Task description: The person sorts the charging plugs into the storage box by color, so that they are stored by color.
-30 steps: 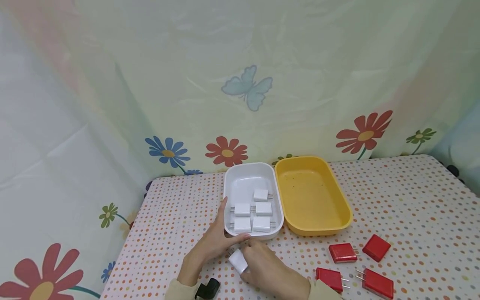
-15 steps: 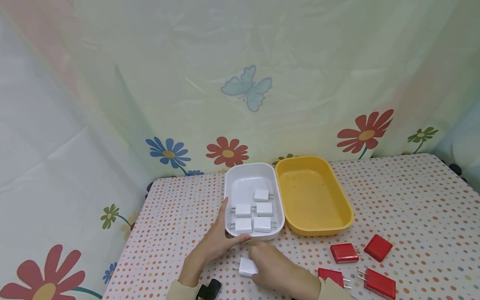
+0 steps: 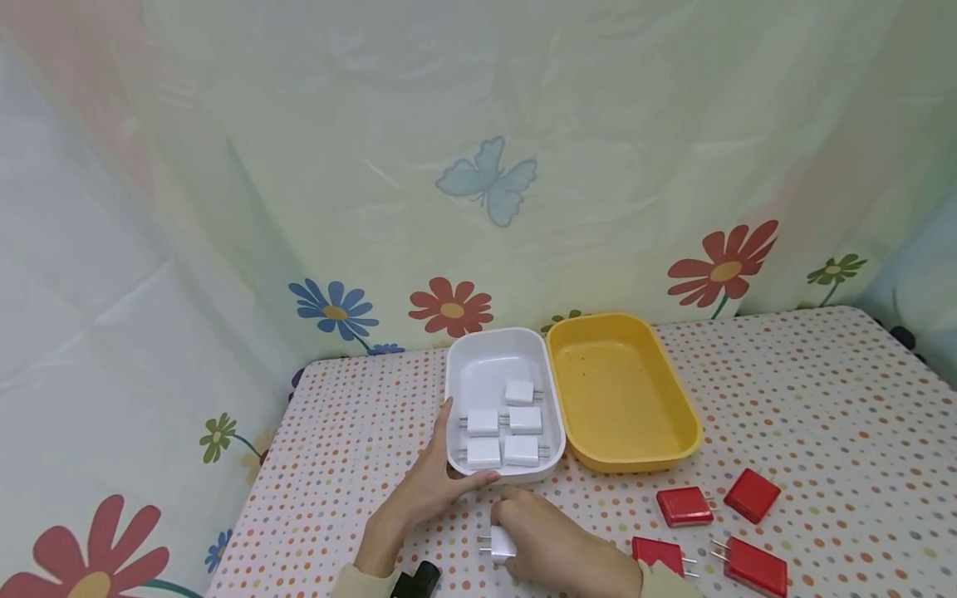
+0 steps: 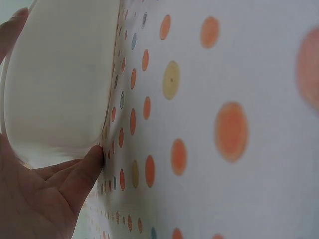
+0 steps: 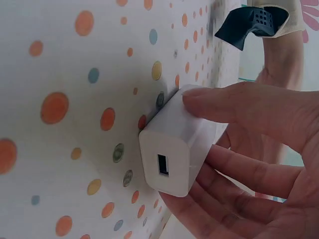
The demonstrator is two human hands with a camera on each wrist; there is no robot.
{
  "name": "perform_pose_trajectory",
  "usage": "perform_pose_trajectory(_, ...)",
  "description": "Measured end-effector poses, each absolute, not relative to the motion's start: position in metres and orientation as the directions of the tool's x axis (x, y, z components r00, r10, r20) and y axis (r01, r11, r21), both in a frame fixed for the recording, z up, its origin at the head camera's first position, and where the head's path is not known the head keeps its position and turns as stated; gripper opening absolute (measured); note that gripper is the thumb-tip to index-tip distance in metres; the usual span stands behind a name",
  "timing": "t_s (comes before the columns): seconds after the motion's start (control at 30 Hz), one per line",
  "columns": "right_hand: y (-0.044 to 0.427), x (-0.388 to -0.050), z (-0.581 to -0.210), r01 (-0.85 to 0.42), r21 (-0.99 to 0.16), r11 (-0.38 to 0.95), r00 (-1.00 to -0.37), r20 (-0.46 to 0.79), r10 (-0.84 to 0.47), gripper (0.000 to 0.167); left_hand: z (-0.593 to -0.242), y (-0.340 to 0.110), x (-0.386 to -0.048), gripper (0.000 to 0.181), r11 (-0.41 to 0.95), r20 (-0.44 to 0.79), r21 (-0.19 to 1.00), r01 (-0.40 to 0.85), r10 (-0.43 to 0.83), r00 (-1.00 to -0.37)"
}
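Note:
My right hand (image 3: pixel 549 540) pinches a white USB wall charger (image 3: pixel 503 545) between thumb and fingers, just in front of the white tray (image 3: pixel 478 349). Its prongs point left in the head view. In the right wrist view, the USB port end of the charger (image 5: pixel 167 162) faces the camera, with its body against or close to the tablecloth. My left hand (image 3: pixel 426 486) rests at the tray's near left corner, its index finger along the left side and thumb across the front rim. In the left wrist view, its fingers (image 4: pixel 84 172) touch the tray wall (image 4: pixel 60 84). Several white chargers (image 3: pixel 521 450) lie inside the tray.
A yellow tray (image 3: pixel 628 399) stands against the white tray's right side. Several red chargers (image 3: pixel 684 506) lie on the dotted tablecloth (image 3: pixel 837 399) at the front right. A black strap or device (image 3: pixel 417 580) sits at my left wrist. A flowered curtain (image 3: pixel 598 208) hangs behind.
My right hand has moved slightly right with the white charger, turning it from a slant until its prongs point left. The left hand has stayed at the tray corner.

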State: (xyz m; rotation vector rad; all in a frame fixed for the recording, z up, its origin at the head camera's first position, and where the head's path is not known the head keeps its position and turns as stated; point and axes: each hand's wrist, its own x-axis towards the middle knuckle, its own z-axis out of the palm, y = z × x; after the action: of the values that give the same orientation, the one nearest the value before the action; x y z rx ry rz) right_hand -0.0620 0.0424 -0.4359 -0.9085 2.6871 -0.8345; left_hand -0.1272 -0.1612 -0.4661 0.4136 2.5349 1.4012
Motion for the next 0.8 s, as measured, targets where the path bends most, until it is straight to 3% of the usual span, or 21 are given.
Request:
perform_pose_trajectory(0.27,0.043,-0.063,-0.436,-0.531,-0.504,0.681,-0.790,0.004,-0.613,0.034,-0.465,-0.161,-0.128,0.125,0.507,-0.046,0.850,0.142,0.339,-0.940)
perform_pose_trajectory(0.53,0.058,-0.059,-0.413,-0.388,-0.662,0.641,-0.759,-0.165,-0.630,0.027,-0.469,-0.161,-0.125,0.125,0.498,-0.065,0.858,0.122,0.341,-0.938)
perform_pose_trajectory(0.63,0.063,-0.068,-0.393,-0.409,-0.660,0.630,-0.752,-0.147,-0.643,0.028,-0.468,-0.162,-0.126,0.124,0.498,-0.064,0.858,0.123,0.341,-0.938)
perform_pose_trajectory(0.8,0.066,-0.092,-0.359,-0.514,-0.564,0.646,-0.784,0.004,-0.620,0.034,-0.467,-0.162,-0.127,0.124,0.513,-0.072,0.850,0.120,0.339,-0.938)
